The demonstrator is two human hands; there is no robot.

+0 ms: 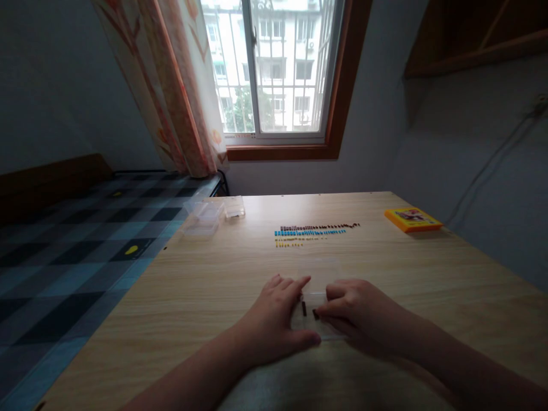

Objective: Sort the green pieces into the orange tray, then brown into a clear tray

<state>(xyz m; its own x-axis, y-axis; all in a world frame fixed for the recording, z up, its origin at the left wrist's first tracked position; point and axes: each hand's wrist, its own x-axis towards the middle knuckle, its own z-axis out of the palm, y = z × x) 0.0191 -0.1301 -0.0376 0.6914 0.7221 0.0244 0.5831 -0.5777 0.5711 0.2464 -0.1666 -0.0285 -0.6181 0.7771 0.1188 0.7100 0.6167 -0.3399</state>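
Observation:
A clear plastic box [309, 330] lies near the front of the table with its transparent lid [319, 271] folded back behind it. My left hand [276, 319] rests along the box's left side, thumb and fingers apart. Inside, close to that hand, is a narrow dark brown piece [304, 308]. The fingertips of my right hand [357, 308] are pinched over the box's right part, on another small dark brown piece [315, 314], slightly tilted. The pieces look like tiny building bricks, too small to make out fully.
Rows of tiny brown pieces [295, 228], blue pieces [295, 233] and yellow pieces [282, 245] lie farther back on the wooden table [192, 297]. Clear boxes [208, 214] stand at the back left, an orange-yellow box [413, 220] at the back right. A bed [77, 251] adjoins the left side.

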